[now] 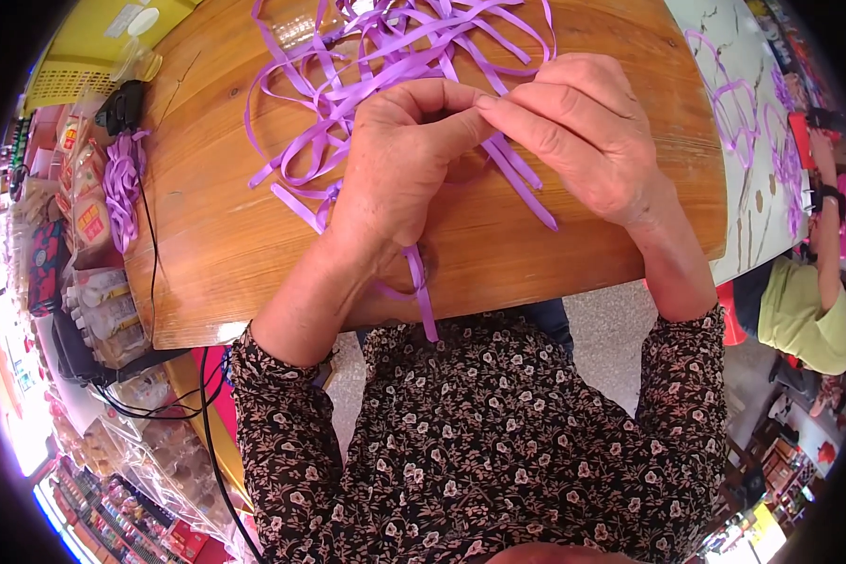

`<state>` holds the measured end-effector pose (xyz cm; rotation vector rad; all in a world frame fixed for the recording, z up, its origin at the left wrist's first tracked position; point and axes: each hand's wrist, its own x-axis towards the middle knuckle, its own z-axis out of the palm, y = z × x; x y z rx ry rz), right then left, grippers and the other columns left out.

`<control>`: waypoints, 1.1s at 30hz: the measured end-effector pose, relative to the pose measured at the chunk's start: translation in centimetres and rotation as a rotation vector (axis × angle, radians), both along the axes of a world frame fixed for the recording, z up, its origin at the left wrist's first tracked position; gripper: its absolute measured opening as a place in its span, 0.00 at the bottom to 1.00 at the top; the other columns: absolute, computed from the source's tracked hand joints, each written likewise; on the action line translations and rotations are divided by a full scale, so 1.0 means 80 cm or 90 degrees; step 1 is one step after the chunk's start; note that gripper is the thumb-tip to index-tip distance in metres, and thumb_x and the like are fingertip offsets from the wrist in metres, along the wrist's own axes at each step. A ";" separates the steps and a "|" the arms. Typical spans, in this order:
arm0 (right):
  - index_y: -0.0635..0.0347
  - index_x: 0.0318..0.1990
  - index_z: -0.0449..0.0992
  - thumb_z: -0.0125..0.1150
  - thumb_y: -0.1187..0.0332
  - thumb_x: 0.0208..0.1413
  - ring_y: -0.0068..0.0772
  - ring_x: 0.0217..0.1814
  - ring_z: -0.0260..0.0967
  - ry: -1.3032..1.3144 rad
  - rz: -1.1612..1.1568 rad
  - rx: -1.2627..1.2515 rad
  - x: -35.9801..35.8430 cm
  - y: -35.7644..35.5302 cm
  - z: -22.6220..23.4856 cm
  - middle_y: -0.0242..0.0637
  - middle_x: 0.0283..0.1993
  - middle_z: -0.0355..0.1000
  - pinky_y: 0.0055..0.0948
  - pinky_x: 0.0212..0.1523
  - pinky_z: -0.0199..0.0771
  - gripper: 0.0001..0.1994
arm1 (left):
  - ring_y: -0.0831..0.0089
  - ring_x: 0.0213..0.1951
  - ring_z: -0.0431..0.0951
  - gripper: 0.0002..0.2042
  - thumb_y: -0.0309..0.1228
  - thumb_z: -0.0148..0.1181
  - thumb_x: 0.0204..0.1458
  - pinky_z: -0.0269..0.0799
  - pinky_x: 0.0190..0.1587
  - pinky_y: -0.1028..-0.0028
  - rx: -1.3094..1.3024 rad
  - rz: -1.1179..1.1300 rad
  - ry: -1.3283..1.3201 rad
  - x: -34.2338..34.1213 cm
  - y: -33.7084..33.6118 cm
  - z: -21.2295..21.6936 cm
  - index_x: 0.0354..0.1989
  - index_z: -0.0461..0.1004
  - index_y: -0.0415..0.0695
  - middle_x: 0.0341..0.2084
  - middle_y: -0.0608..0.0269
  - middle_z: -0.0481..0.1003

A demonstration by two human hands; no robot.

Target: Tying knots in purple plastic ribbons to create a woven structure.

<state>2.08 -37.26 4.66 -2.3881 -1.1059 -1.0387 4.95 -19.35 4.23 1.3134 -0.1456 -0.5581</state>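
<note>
A yellow plastic basket (75, 56) sits beyond the wooden worktop's (226, 235) left corner. Packaged snacks (99, 315) line the left side beside black cables (174, 399). At far right sits a person in a green top (804, 315).

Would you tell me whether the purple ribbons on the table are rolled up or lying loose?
Loose: the purple ribbons sprawl tangled across the wooden table.

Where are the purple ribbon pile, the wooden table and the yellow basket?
purple ribbon pile (385, 56), head view, middle of the tangle.
wooden table (216, 244), head view, bare top.
yellow basket (66, 80), head view, mesh wall.
</note>
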 end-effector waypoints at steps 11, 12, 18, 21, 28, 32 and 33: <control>0.62 0.35 0.78 0.66 0.77 0.32 0.32 0.32 0.68 0.069 -0.027 0.079 0.012 -0.018 -0.001 0.35 0.29 0.72 0.23 0.30 0.68 0.15 | 0.86 0.21 0.66 0.07 0.27 0.62 0.48 0.61 0.23 0.85 -0.060 -0.092 0.035 0.007 0.000 0.000 0.32 0.73 0.37 0.22 0.69 0.71; 0.62 0.35 0.78 0.67 0.78 0.35 0.32 0.32 0.68 0.106 -0.036 0.105 0.011 -0.017 -0.001 0.35 0.29 0.71 0.22 0.30 0.68 0.14 | 0.86 0.21 0.64 0.07 0.27 0.62 0.48 0.57 0.22 0.85 -0.062 -0.066 0.023 0.005 -0.002 0.000 0.32 0.73 0.37 0.21 0.70 0.70; 0.64 0.35 0.77 0.64 0.81 0.40 0.30 0.32 0.68 0.261 0.026 0.230 0.006 -0.009 0.006 0.35 0.29 0.71 0.22 0.32 0.67 0.11 | 0.87 0.20 0.62 0.07 0.28 0.61 0.48 0.54 0.21 0.85 -0.024 -0.002 -0.023 -0.003 -0.004 0.006 0.32 0.73 0.39 0.20 0.73 0.68; 0.66 0.34 0.75 0.63 0.82 0.42 0.29 0.31 0.67 0.283 0.050 0.251 0.004 -0.007 0.006 0.36 0.29 0.71 0.22 0.33 0.66 0.09 | 0.88 0.22 0.63 0.06 0.28 0.60 0.48 0.55 0.22 0.86 -0.005 0.006 -0.041 -0.005 -0.005 0.007 0.32 0.73 0.39 0.21 0.74 0.69; 0.67 0.31 0.73 0.59 0.82 0.46 0.25 0.34 0.65 0.405 0.007 0.350 -0.005 -0.002 0.003 0.34 0.29 0.70 0.21 0.35 0.63 0.04 | 0.89 0.29 0.67 0.05 0.26 0.58 0.50 0.59 0.29 0.88 0.022 0.005 -0.116 -0.005 -0.007 0.005 0.33 0.73 0.39 0.27 0.74 0.72; 0.68 0.31 0.73 0.58 0.81 0.47 0.24 0.35 0.65 0.462 -0.002 0.395 -0.008 0.001 0.006 0.34 0.30 0.69 0.21 0.37 0.63 0.03 | 0.89 0.29 0.67 0.04 0.25 0.58 0.50 0.60 0.29 0.88 0.011 0.006 -0.116 -0.005 -0.008 0.001 0.33 0.73 0.39 0.27 0.74 0.72; 0.68 0.31 0.73 0.57 0.81 0.48 0.23 0.35 0.65 0.465 0.020 0.421 -0.008 0.002 0.007 0.34 0.30 0.69 0.21 0.37 0.63 0.03 | 0.89 0.29 0.67 0.04 0.25 0.58 0.50 0.59 0.29 0.88 0.015 0.010 -0.129 -0.005 -0.008 0.001 0.33 0.73 0.38 0.27 0.74 0.72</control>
